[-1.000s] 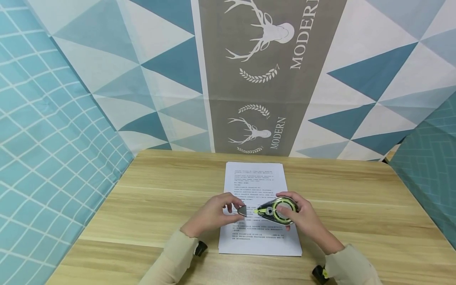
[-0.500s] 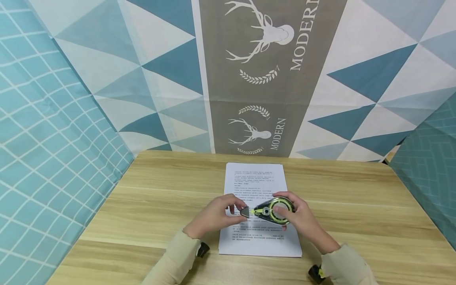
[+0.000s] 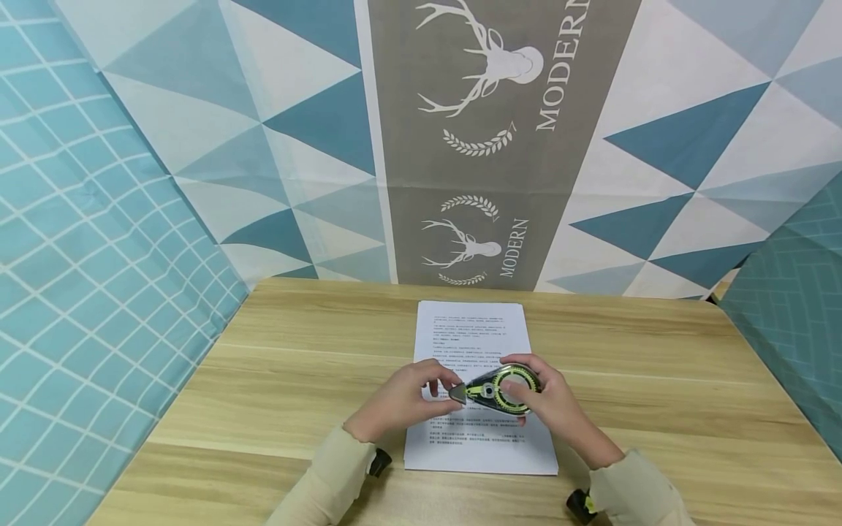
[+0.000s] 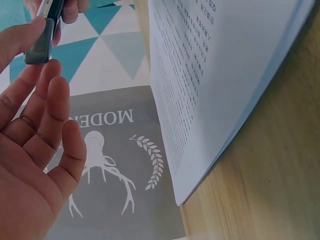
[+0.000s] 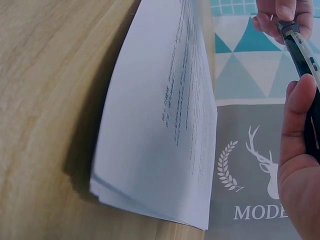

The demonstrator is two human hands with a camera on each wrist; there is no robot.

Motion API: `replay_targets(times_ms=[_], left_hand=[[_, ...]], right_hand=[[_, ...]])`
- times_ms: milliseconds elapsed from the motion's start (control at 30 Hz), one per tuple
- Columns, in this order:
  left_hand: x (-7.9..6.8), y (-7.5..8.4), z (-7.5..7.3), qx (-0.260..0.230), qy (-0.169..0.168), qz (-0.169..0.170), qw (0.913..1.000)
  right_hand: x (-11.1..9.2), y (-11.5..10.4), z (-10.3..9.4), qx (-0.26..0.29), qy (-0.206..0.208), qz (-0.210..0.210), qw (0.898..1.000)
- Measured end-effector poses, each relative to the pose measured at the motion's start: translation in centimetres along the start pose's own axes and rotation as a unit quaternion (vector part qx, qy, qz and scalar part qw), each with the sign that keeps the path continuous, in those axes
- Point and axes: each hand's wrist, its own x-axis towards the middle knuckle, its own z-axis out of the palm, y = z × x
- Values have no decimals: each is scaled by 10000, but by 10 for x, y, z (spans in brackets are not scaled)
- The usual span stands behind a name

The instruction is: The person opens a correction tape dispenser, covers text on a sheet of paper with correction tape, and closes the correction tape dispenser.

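Note:
Between thumb and fingers, my left hand point(image 3: 411, 398) pinches a small dark cap point(image 3: 457, 393). My right hand point(image 3: 559, 409) grips a correction tape dispenser point(image 3: 503, 389), black and lime-green with a round clear window. Its narrow tip points left and meets the cap; the tip's end is hidden inside or behind it. Both are held above a stack of printed paper point(image 3: 480, 453). In the left wrist view the cap point(image 4: 39, 47) sits under the thumb, the other fingers spread below. The right wrist view shows the dispenser point(image 5: 302, 55) edge-on along the right thumb.
The paper stack lies on a wooden table point(image 3: 296, 380), its sheets slightly uneven at the edges. A patterned cloth point(image 3: 316, 146) with triangles and deer heads hangs behind the table. A blue grid-patterned cloth point(image 3: 99, 277) covers the left side.
The dispenser and the cap have come together; a gap between them showed one second ago. My left hand has shifted slightly right, my right hand slightly left.

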Motion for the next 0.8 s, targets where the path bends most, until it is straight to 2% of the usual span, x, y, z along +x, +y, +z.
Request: replay_targets(times_ms=[800], left_hand=[[2,2,2,127,52,93,9999]], right_hand=[[-1,-1,1,-56,1,-41,10000]])
